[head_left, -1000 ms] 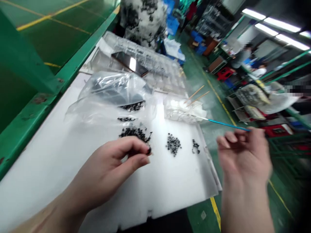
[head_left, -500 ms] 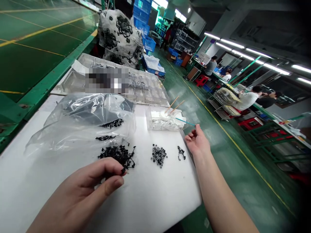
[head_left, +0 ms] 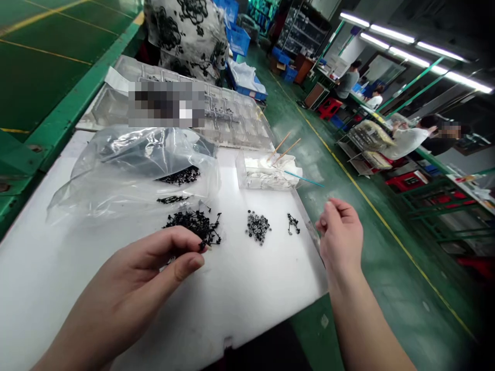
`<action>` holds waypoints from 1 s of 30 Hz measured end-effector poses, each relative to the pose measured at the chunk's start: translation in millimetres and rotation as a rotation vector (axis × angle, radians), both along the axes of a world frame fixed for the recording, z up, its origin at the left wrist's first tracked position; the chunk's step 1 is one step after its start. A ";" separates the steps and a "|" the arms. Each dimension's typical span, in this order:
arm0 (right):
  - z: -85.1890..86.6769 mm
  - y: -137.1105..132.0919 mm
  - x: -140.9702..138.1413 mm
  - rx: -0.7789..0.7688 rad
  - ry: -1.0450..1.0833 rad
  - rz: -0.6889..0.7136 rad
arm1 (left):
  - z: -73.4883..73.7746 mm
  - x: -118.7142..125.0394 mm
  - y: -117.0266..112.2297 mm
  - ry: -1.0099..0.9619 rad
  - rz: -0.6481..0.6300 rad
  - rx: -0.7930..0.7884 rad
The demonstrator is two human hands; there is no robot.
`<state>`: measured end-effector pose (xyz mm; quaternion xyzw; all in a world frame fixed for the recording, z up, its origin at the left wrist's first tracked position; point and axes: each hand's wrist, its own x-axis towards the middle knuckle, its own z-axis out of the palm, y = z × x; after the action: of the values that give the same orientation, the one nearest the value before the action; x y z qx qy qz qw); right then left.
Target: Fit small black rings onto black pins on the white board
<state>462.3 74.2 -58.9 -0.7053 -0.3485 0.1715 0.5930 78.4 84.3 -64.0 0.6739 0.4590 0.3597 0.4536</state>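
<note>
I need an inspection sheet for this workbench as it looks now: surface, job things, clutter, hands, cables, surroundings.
Surface: white foam sheet, with a green ledge along its left.
Job's things: pile of black parts; heap of small rings; a few more black pieces.
Clutter: clear plastic bag; clear box with white wipes and sticks; blister trays.
Hands: left hand pinches at the black parts; right hand loosely curled, empty, at the sheet's right edge.
Cables: nothing seen.
Surroundings: green floor; other people at benches.
</note>
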 end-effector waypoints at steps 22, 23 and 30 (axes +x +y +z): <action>-41.6 -59.4 -87.3 -0.273 -0.754 0.347 | 16.4 12.8 -1.7 -0.123 -0.055 0.013; -37.4 -60.3 -86.9 -0.254 -0.752 0.347 | 18.2 14.0 -1.6 -0.136 -0.058 0.008; 33.0 -41.0 -129.8 -0.112 -0.036 0.568 | 28.1 18.4 -1.7 -0.126 -0.083 0.061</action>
<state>332.5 33.2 -25.8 -0.6142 -0.5324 0.3371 0.4750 96.8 82.6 -35.9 0.6819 0.3902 0.3960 0.4753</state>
